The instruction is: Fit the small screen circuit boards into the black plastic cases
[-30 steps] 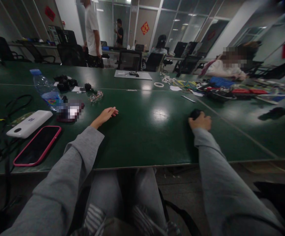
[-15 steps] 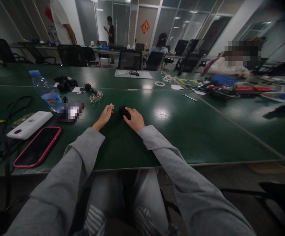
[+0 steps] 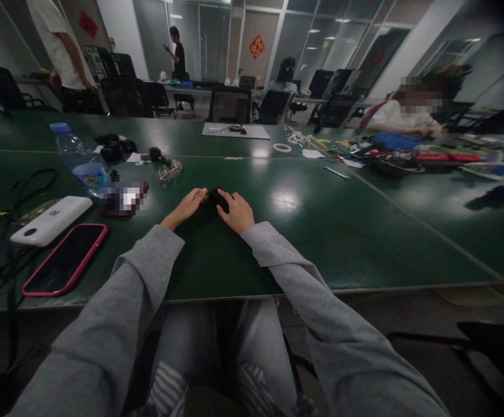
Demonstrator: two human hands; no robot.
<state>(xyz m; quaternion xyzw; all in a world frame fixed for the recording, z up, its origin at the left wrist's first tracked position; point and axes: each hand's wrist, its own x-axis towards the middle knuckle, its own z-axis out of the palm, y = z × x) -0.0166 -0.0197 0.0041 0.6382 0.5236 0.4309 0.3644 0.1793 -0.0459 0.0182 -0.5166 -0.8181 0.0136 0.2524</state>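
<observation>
A small black boxy device (image 3: 218,198) lies between my two hands on the dark green table, its exact kind too small and dark to make out. My right hand (image 3: 238,212) is closed around its right side, thumb and fingers against it. At its left edge, the fingertips of my left hand (image 3: 191,204) meet the device, fingers bent and close together. Parts of the device are covered by my fingers.
On the left are a plastic bottle (image 3: 78,159), a white power bank (image 3: 52,220), a pink-cased phone (image 3: 66,259), another phone (image 3: 124,198), glasses (image 3: 170,170) and black cables (image 3: 11,249). Cluttered cords (image 3: 321,143) lie far right. Across the table sits a person (image 3: 402,119).
My left hand has moved right, from beside the black device to touching its left edge. My right hand keeps its hold. Two people in the background have shifted left.
</observation>
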